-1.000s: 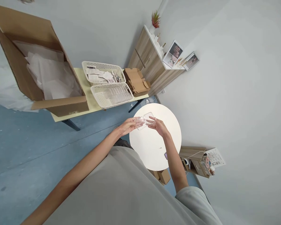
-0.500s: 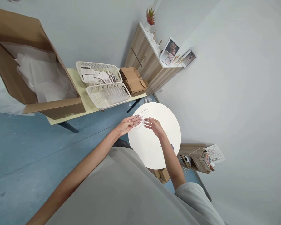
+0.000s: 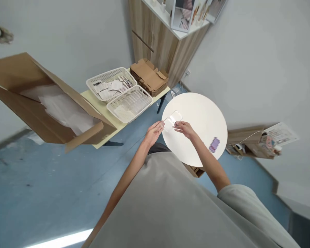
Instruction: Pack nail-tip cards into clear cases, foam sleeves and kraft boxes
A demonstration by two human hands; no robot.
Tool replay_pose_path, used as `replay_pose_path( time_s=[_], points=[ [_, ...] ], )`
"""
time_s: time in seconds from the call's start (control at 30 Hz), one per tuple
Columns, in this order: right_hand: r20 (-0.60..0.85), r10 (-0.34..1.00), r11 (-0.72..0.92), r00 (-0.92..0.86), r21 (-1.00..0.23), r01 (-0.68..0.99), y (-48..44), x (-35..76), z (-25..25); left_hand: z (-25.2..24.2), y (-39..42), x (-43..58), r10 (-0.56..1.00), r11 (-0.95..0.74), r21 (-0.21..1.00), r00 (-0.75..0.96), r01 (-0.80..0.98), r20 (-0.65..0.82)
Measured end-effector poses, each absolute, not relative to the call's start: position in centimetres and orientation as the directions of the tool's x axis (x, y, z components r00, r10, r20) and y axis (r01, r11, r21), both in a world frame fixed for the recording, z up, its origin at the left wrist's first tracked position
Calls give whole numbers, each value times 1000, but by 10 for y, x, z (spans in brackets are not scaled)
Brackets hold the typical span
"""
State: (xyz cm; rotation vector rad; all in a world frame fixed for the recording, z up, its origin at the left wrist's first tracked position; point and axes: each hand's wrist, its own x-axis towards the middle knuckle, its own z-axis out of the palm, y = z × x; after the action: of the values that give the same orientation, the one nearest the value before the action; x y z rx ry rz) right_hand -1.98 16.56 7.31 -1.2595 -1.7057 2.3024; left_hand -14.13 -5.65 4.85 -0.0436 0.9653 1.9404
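Over the left part of the white round table, a clear hinged plastic case [image 3: 176,116] hangs unfolded, its two halves spread apart. My left hand [image 3: 153,133] grips the near-left half, fingers reaching along its edge. At the case's right side, the thumb and fingers of my right hand [image 3: 185,128] pinch it near the hinge. The case is see-through, so whether anything lies inside I cannot tell.
The white round table [image 3: 193,103] bears a blurred purple item [image 3: 214,144]. On a yellow bench [image 3: 103,109] are a basket of papers [image 3: 93,89], a basket of clear cases [image 3: 116,115], flattened cardboard boxes [image 3: 148,77] and a large open carton [image 3: 85,103]. A wooden cabinet [image 3: 157,41] stands behind.
The camera view has turned and shifted, so the bench and table appear elsewhere in it. The purple item shows more fully. Both hands still hold the unfolded case.
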Motion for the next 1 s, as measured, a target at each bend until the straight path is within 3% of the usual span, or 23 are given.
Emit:
replay_pose_path(
  time_s=[0.23, 0.4, 0.63, 0.83, 1.0],
  points=[
    [-710, 501, -494, -495, -704, 509, 193, -44, 15, 45, -67, -181, 651, -128, 590, -516, -797, -556],
    [-790, 520, -465, -325, -580, 669, 212, -59, -16, 48, -68, -216, 624, -113, 590, -519, -799, -584],
    [-821, 544, -452, -173, -461, 763, 222, -64, -39, 47, -62, -258, 618, -47, 606, -500, -794, -607],
    [-769, 633, -320, -88, -364, 875, 232, -67, -31, 44, -43, -284, 614, -57, 593, -496, -803, -613],
    [-708, 669, -54, -226, -350, 935, 258, -114, 3, 50, -34, -303, 598, -162, 578, -545, -800, -587]
  ],
)
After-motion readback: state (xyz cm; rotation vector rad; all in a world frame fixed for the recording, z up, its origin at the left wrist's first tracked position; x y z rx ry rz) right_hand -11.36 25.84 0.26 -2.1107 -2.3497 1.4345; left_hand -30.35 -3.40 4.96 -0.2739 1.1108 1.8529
